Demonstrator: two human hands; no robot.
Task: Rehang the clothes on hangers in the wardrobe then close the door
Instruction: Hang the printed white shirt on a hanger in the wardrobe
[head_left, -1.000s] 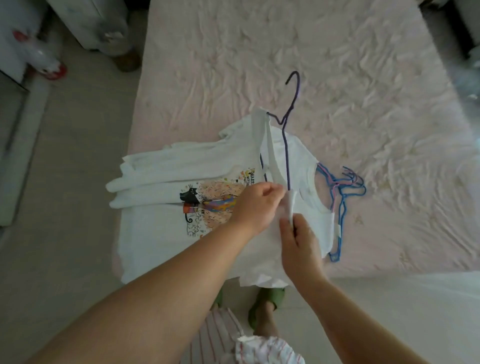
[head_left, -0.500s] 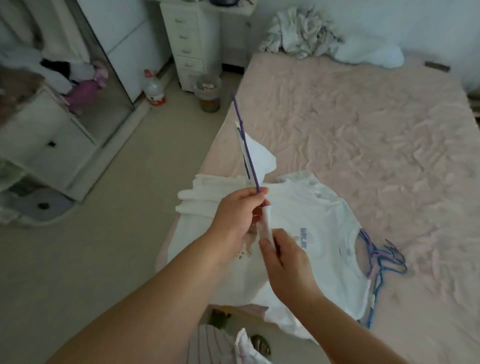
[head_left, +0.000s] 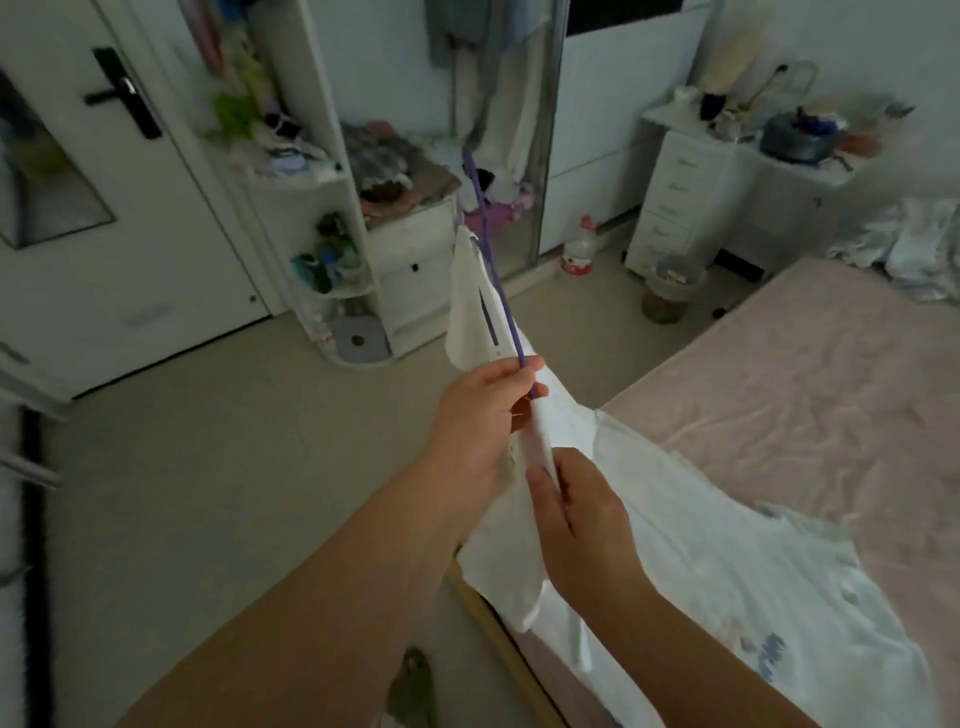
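Head view: a purple hanger (head_left: 496, 291) is held up between the person and the wardrobe (head_left: 415, 156), seen nearly edge-on, its hook end pointing up toward the open compartment. A white shirt (head_left: 571, 431) is partly threaded on it: one flap (head_left: 467, 312) is draped over the upper end, the rest trails down and right onto the bed (head_left: 805, 405), where a second white shirt (head_left: 753, 597) with a faint print is spread out.

The left hand (head_left: 483, 415) is curled round the hanger wire, thumb and fingers pinching it where it meets the fabric. The right hand (head_left: 576, 514) is just below, fingers clamped on a bunched fold of the shirt. The two hands are close together, not touching as far as can be told.

Step judged in hand: the shirt is being seated on the hanger; hanging is not yet done. Whether both shoulders are on the hanger cannot be told from this angle.

The wardrobe door (head_left: 613, 119) is seen slid aside, with clothes hung and piled inside. The rail itself is not visible.

Next move, as judged: the fabric is to be pulled down until it sits square, the trailing hem lifted off the bed, then the hook carried across the floor (head_left: 208, 467) to the rail. Risk: the loose side could slip off the hanger in transit.
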